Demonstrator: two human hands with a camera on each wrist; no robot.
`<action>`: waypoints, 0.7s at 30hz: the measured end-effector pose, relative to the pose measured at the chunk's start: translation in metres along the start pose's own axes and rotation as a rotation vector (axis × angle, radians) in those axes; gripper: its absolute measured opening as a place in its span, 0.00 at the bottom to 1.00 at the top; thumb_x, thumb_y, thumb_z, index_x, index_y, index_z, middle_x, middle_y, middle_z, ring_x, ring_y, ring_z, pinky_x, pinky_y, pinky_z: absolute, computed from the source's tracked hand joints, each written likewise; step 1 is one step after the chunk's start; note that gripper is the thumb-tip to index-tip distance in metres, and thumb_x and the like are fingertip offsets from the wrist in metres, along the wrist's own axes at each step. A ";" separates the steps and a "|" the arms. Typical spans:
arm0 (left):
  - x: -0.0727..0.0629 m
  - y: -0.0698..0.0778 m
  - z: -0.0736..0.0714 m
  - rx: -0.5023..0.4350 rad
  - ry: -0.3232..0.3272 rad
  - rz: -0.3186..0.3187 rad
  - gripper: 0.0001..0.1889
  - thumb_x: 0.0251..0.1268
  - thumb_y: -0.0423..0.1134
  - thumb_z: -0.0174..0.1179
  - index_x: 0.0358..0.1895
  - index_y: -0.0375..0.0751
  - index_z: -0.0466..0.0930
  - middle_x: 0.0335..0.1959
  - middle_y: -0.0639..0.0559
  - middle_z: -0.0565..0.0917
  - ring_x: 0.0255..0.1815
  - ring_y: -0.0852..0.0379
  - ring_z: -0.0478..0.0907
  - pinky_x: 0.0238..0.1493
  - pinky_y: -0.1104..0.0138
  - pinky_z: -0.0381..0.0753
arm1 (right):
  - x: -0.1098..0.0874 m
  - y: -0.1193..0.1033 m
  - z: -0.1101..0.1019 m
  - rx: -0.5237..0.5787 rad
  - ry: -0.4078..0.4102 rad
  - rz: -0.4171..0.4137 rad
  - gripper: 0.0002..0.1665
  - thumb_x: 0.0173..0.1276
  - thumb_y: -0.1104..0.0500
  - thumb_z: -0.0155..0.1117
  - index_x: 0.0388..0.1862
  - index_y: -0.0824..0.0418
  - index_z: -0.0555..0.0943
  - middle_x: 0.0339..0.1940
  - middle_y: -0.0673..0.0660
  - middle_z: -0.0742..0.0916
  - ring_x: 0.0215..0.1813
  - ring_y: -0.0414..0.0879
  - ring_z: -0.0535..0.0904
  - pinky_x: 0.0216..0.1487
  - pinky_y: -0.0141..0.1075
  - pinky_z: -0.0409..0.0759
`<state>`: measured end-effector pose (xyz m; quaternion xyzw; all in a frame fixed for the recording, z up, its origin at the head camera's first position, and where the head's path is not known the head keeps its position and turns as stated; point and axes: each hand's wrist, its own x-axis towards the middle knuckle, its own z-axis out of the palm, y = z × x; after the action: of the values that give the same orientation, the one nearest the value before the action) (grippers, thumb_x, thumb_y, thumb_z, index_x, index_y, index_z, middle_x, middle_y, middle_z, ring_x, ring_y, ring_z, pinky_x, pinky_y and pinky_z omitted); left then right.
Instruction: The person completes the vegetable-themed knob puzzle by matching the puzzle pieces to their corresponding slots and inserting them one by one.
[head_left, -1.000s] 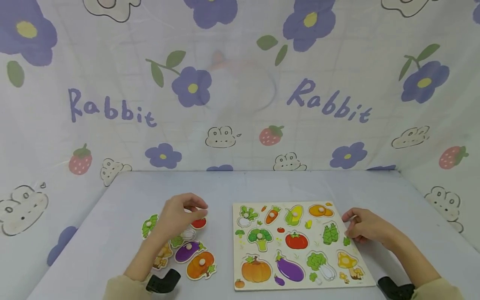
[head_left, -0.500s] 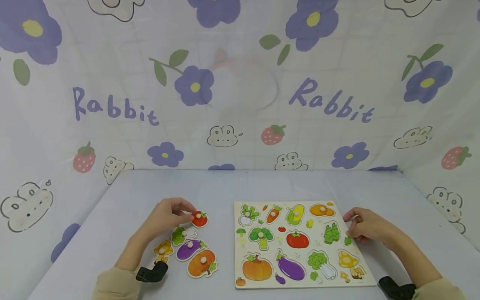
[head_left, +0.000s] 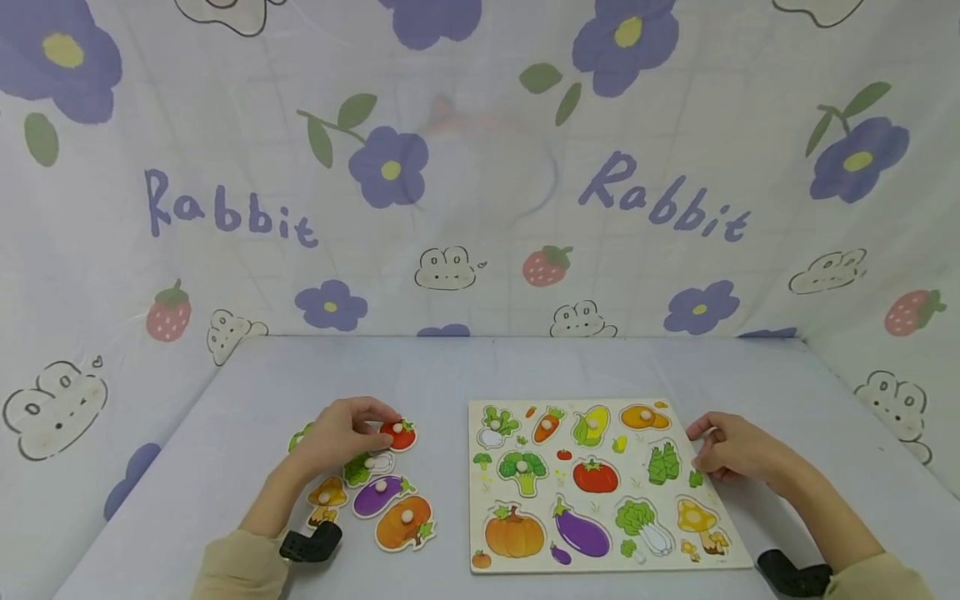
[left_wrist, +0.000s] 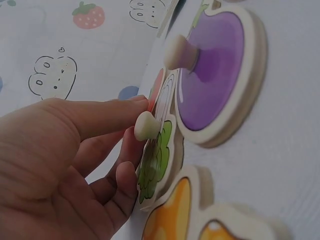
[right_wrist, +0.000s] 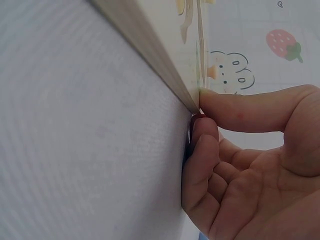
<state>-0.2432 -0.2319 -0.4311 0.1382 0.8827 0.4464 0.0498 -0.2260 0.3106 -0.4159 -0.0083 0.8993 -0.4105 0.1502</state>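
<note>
My left hand is at a red tomato puzzle piece, thumb and forefinger pinching it near its pale knob. In the left wrist view the thumb tip overlaps the tomato's edge, which is mostly hidden. Close by lie a bok choy piece, an eggplant piece, a pumpkin piece and a mushroom piece. A green piece is partly covered by the left hand. My right hand grips the right edge of the wooden vegetable puzzle board, thumb on top and fingers curled at the side.
Along the board's upper part sit knobbed pieces, among them a carrot, corn and broccoli. Printed tomato and eggplant shapes show without knobs. A patterned curtain borders the white table.
My left hand has come back and down from above the pieces to the tomato piece, then edged right over it. The right hand stays at the board's edge.
</note>
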 end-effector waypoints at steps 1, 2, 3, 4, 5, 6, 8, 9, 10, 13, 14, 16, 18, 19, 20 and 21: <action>0.000 0.000 0.000 0.000 -0.001 0.003 0.11 0.61 0.35 0.69 0.47 0.46 0.86 0.46 0.52 0.85 0.41 0.53 0.79 0.44 0.62 0.79 | 0.000 0.000 0.000 0.000 0.001 0.000 0.25 0.55 0.69 0.68 0.50 0.72 0.70 0.26 0.57 0.76 0.26 0.48 0.72 0.27 0.37 0.72; 0.000 0.000 0.000 -0.001 -0.001 0.008 0.11 0.61 0.35 0.69 0.47 0.46 0.86 0.46 0.52 0.85 0.41 0.54 0.79 0.44 0.62 0.78 | 0.000 0.000 0.000 0.001 0.002 0.001 0.25 0.55 0.69 0.68 0.50 0.72 0.70 0.26 0.57 0.76 0.26 0.48 0.72 0.27 0.37 0.72; 0.000 0.000 0.001 -0.003 0.001 0.010 0.11 0.61 0.35 0.69 0.46 0.46 0.86 0.45 0.52 0.85 0.41 0.54 0.79 0.44 0.62 0.78 | 0.000 0.000 0.000 0.001 0.003 0.002 0.25 0.56 0.69 0.68 0.50 0.72 0.69 0.26 0.57 0.76 0.26 0.48 0.72 0.27 0.37 0.72; 0.000 0.000 0.001 -0.005 0.004 0.006 0.11 0.60 0.35 0.70 0.46 0.46 0.86 0.45 0.53 0.85 0.40 0.54 0.79 0.44 0.62 0.79 | 0.000 0.000 0.001 0.004 0.006 0.008 0.25 0.55 0.69 0.68 0.50 0.72 0.70 0.26 0.57 0.76 0.26 0.48 0.72 0.27 0.37 0.73; 0.000 0.000 0.002 -0.006 0.008 0.006 0.10 0.60 0.35 0.70 0.45 0.46 0.86 0.44 0.53 0.85 0.40 0.54 0.79 0.43 0.62 0.78 | 0.000 0.000 0.001 0.003 0.006 0.009 0.25 0.56 0.69 0.68 0.50 0.72 0.69 0.26 0.57 0.76 0.27 0.49 0.72 0.27 0.37 0.73; 0.000 0.000 0.002 -0.006 0.012 0.008 0.10 0.59 0.35 0.71 0.45 0.45 0.86 0.44 0.53 0.86 0.39 0.54 0.79 0.42 0.62 0.78 | 0.000 0.000 0.001 0.003 0.006 0.012 0.25 0.56 0.69 0.68 0.50 0.72 0.69 0.26 0.57 0.76 0.27 0.49 0.72 0.28 0.37 0.73; 0.000 0.000 0.003 -0.004 0.024 0.013 0.10 0.59 0.36 0.71 0.44 0.45 0.86 0.43 0.52 0.86 0.37 0.53 0.78 0.40 0.62 0.78 | 0.000 0.000 0.001 -0.001 0.004 0.013 0.25 0.56 0.69 0.68 0.50 0.72 0.70 0.26 0.57 0.76 0.27 0.49 0.72 0.28 0.37 0.72; 0.000 0.001 0.003 -0.005 0.031 0.017 0.10 0.58 0.36 0.72 0.43 0.45 0.86 0.42 0.52 0.86 0.37 0.53 0.78 0.40 0.62 0.78 | -0.001 -0.001 0.000 -0.002 0.003 0.013 0.25 0.55 0.69 0.68 0.50 0.72 0.70 0.26 0.57 0.76 0.27 0.49 0.72 0.28 0.37 0.72; 0.001 0.000 0.004 -0.002 0.038 0.021 0.09 0.58 0.35 0.72 0.42 0.45 0.86 0.42 0.52 0.86 0.36 0.53 0.78 0.39 0.62 0.78 | -0.001 -0.001 0.000 -0.001 0.002 0.014 0.25 0.55 0.69 0.68 0.50 0.72 0.70 0.27 0.57 0.76 0.27 0.49 0.72 0.28 0.37 0.72; 0.001 -0.001 0.005 0.002 0.050 0.026 0.09 0.58 0.35 0.72 0.42 0.45 0.86 0.40 0.53 0.86 0.35 0.53 0.77 0.37 0.63 0.77 | -0.001 -0.002 0.000 -0.005 -0.003 0.014 0.25 0.55 0.69 0.68 0.50 0.72 0.69 0.27 0.57 0.76 0.27 0.49 0.72 0.28 0.37 0.72; 0.001 -0.001 0.005 0.001 0.051 0.025 0.09 0.58 0.35 0.72 0.42 0.45 0.86 0.40 0.53 0.86 0.35 0.53 0.77 0.37 0.63 0.77 | -0.001 -0.002 -0.001 -0.004 -0.006 0.013 0.25 0.55 0.69 0.68 0.51 0.73 0.69 0.27 0.57 0.76 0.27 0.49 0.72 0.28 0.37 0.72; 0.002 -0.002 0.006 0.004 0.047 0.020 0.09 0.58 0.35 0.71 0.42 0.47 0.86 0.41 0.54 0.86 0.35 0.52 0.77 0.37 0.63 0.77 | -0.001 -0.003 -0.001 -0.002 -0.007 0.018 0.25 0.56 0.68 0.68 0.51 0.73 0.69 0.27 0.57 0.76 0.27 0.48 0.72 0.28 0.37 0.72; 0.002 -0.002 0.006 0.002 0.042 0.013 0.09 0.59 0.35 0.71 0.43 0.48 0.86 0.43 0.54 0.86 0.36 0.52 0.77 0.38 0.63 0.77 | -0.001 -0.003 -0.001 -0.002 -0.013 0.014 0.25 0.56 0.68 0.68 0.51 0.73 0.69 0.27 0.57 0.76 0.27 0.48 0.72 0.28 0.37 0.72; 0.002 -0.002 0.006 0.000 0.042 0.014 0.09 0.59 0.35 0.71 0.43 0.48 0.86 0.43 0.54 0.86 0.35 0.52 0.77 0.38 0.63 0.77 | -0.001 -0.003 -0.002 -0.003 -0.016 0.012 0.25 0.56 0.68 0.67 0.51 0.73 0.69 0.27 0.57 0.76 0.27 0.48 0.72 0.28 0.37 0.72; 0.002 -0.002 0.006 -0.003 0.044 0.015 0.09 0.59 0.35 0.71 0.42 0.48 0.86 0.42 0.54 0.86 0.35 0.52 0.77 0.37 0.63 0.77 | 0.000 -0.003 -0.002 -0.003 -0.015 0.014 0.25 0.57 0.68 0.67 0.51 0.73 0.69 0.27 0.56 0.76 0.27 0.48 0.72 0.28 0.37 0.72; 0.002 -0.002 0.007 -0.005 0.045 0.015 0.09 0.59 0.34 0.71 0.42 0.47 0.86 0.41 0.54 0.86 0.35 0.52 0.76 0.37 0.63 0.77 | 0.000 -0.003 -0.002 -0.004 -0.013 0.015 0.25 0.57 0.68 0.67 0.51 0.73 0.69 0.27 0.56 0.76 0.27 0.48 0.71 0.28 0.37 0.72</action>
<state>-0.2441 -0.2272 -0.4362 0.1344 0.8814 0.4520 0.0269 -0.2267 0.3102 -0.4128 -0.0046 0.8991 -0.4077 0.1593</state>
